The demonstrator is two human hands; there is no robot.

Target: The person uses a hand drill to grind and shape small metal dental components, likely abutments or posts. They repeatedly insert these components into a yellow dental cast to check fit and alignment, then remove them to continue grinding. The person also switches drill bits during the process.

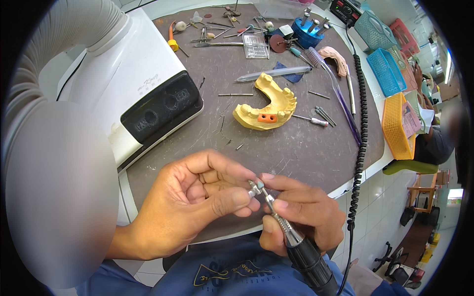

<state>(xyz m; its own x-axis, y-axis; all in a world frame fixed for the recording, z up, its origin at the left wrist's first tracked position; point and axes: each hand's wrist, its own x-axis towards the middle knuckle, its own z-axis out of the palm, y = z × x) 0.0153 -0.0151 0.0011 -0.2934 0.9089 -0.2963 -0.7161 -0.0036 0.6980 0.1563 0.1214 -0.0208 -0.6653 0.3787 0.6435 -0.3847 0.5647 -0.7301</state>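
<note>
Two hands meet low over the worktop (306, 153): the left hand (197, 207) pinches a small metal piece (254, 188) at its fingertips, and the right hand (296, 214) grips a rotary handpiece (296, 241), tip touching that piece. Beyond them lies a yellow dental cast (269, 106), well apart.

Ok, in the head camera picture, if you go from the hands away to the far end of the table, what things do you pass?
Left hand and right hand with the handpiece → yellow teeth model → clear plastic box → blue bur stand.
</note>
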